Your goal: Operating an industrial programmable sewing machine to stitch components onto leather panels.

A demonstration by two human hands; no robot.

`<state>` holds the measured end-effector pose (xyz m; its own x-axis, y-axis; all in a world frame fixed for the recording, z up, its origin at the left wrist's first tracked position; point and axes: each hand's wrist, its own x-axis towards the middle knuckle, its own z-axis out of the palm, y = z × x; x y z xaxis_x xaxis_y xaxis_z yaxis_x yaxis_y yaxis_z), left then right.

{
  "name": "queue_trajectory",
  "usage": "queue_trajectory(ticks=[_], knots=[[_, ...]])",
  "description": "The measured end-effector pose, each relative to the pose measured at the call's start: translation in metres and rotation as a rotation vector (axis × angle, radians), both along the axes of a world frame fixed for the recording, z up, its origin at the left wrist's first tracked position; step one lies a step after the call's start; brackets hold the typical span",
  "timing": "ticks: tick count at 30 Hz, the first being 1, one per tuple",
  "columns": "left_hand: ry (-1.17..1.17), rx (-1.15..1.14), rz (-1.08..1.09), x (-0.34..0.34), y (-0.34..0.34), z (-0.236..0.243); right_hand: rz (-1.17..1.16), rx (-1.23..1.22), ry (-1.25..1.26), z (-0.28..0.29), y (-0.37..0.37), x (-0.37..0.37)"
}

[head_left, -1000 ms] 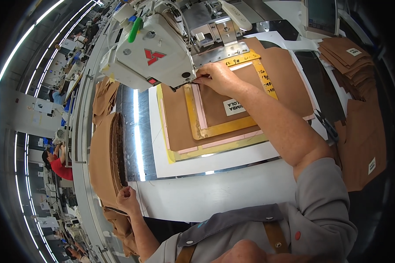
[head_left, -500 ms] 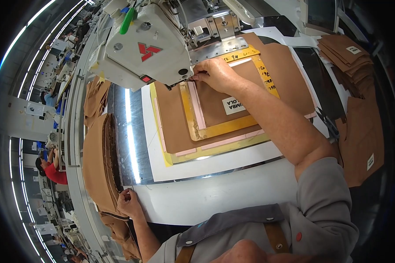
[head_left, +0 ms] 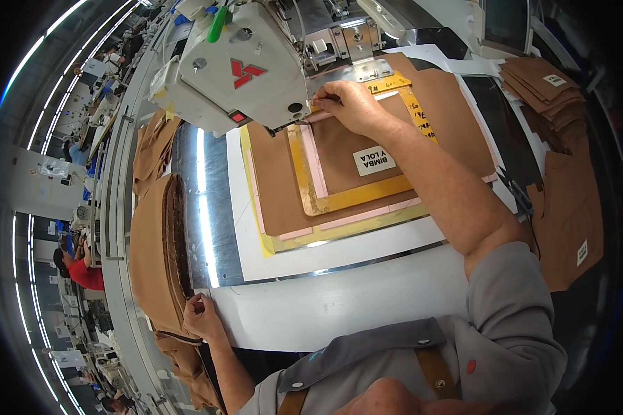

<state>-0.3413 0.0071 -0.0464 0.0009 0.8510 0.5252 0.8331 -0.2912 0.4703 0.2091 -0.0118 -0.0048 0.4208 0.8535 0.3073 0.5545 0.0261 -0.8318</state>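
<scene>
My right hand (head_left: 349, 107) reaches over the yellow frame (head_left: 356, 201), close beside the sewing machine head (head_left: 239, 76). Its thumb and fingertips are pinched together; whatever they hold is too small to make out. Under that hand, a brown panel (head_left: 339, 149) with a white label (head_left: 374, 161) lies inside the frame, pink strips along its edges. Beneath the frame is a larger brown piece (head_left: 273, 200). At lower left, my left hand (head_left: 203, 319) is curled closed against a thick stack of brown panels (head_left: 152, 256); what is in its fingers is hidden.
White sheeting (head_left: 256, 259) spreads under the work on a shiny metal plate (head_left: 214, 187). Black-handled scissors (head_left: 516, 194) lie to the right, beside more brown pieces (head_left: 567, 221). A metal clamp plate (head_left: 356, 71) sits behind the frame. Another person in red (head_left: 86, 270) is far left.
My right hand has drawn slightly up and away from the needle area, fingertips still pinched. My left hand stays by the stack. The whole view has shifted a little.
</scene>
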Motion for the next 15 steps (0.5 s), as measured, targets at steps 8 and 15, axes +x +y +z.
queue_trajectory(ticks=[8,15], knots=[[-0.072,0.021,-0.013,0.002,-0.002,0.001,0.114,0.085,0.183,-0.007,0.000,-0.002],[-0.111,0.031,-0.032,0.005,-0.003,0.001,0.020,-0.058,-0.061,0.001,-0.004,-0.015]])
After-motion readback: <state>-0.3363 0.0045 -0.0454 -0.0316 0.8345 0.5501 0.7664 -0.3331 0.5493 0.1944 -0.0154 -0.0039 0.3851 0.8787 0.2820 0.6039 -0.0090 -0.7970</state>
